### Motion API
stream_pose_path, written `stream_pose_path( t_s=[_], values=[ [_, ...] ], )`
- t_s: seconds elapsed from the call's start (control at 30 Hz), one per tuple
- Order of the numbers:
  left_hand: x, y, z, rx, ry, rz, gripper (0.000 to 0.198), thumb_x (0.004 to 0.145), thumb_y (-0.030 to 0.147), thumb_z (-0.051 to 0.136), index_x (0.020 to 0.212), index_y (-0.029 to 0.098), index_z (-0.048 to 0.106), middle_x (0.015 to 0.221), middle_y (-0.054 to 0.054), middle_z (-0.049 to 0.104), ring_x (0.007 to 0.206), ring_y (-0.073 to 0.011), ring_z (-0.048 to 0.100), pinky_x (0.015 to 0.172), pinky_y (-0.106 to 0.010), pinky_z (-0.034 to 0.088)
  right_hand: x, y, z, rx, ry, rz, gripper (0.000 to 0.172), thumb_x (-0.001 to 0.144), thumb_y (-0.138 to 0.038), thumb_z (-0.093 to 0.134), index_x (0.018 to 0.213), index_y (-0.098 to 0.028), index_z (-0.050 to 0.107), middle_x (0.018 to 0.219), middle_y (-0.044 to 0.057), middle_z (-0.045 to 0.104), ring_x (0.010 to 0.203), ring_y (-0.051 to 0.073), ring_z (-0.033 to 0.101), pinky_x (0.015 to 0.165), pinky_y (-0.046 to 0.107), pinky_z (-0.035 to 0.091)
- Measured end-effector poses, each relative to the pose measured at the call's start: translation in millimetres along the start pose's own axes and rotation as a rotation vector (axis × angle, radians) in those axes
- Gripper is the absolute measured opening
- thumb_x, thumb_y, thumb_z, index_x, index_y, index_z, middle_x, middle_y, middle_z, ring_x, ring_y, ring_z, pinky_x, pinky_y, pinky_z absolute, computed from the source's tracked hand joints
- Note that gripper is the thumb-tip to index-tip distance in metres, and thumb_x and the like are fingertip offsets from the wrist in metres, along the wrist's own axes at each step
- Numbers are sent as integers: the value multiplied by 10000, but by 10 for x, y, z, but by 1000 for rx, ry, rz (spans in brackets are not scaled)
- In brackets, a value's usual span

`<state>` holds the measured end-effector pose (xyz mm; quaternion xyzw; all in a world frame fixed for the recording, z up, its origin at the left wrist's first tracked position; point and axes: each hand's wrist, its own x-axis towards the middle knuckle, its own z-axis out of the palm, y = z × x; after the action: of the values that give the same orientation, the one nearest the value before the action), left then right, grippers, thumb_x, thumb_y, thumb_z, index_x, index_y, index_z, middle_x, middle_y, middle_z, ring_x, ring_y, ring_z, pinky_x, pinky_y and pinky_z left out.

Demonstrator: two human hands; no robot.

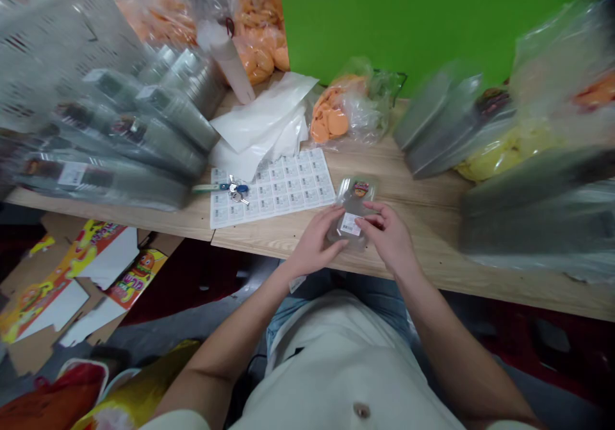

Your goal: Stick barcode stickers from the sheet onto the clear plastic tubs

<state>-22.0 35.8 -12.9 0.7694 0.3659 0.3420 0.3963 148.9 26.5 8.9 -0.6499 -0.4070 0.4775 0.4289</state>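
As the wooden worktop (427, 218) runs across the view, stacked clear packs (158, 141) crowd its left end. Sheet of printed labels (288, 190) lies flat, its near left corner at the front edge. Clear plastic container (354, 206) sits just right of that sheet, near the worktop's front edge; long axis runs front to back, far end leaning slightly right. Both hands touch it, one per long side. Left hand (319, 241): thumb spread away from the fingers, fingertips on the left side. Right hand (388, 231): index finger reaches the right side, thumb comes inward over the top; cannot tell whether it pinches or merely presses. White label (350, 224) lies on the near half, between the hands. Right hand is nearer: its thumb appears to touch the label's right edge. Round sticker (361, 190) marks the far end.
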Motion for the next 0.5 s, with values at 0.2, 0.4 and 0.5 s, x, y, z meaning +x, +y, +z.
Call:
stream_pose_path(
  t_s=[0.2, 0.4, 0.5],
  values=[
    [16, 19, -26, -6, 4, -40, 411, 883, 247, 443, 1292, 220, 417, 1352, -96, 450, 1298, -207, 356, 1086, -431, 285, 4, 10, -6, -84, 1, -26, 482, 682, -340, 637, 1118, -174, 514, 728, -2, 630, 660, 146, 592, 691, 322, 478],
    [73, 62, 61, 38, 99, -97, 307, 877, 257, 462, 1175, 199, 507, 1235, -88, 547, 1211, -192, 452, 1046, -397, 339, -38, 51, 34, -293, 64, -152, 437, 734, -340, 585, 1140, -189, 523, 739, 5, 624, 639, 151, 565, 675, 329, 475],
    [93, 71, 103, 35, 124, -151, 322, 862, 254, 480, 1178, 193, 488, 1224, -96, 544, 1169, -200, 483, 1006, -399, 378, -72, 68, 46, -521, 130, -301, 438, 771, -327, 552, 1189, -202, 510, 809, 38, 624, 745, 190, 561, 738, 372, 466]
  ],
)
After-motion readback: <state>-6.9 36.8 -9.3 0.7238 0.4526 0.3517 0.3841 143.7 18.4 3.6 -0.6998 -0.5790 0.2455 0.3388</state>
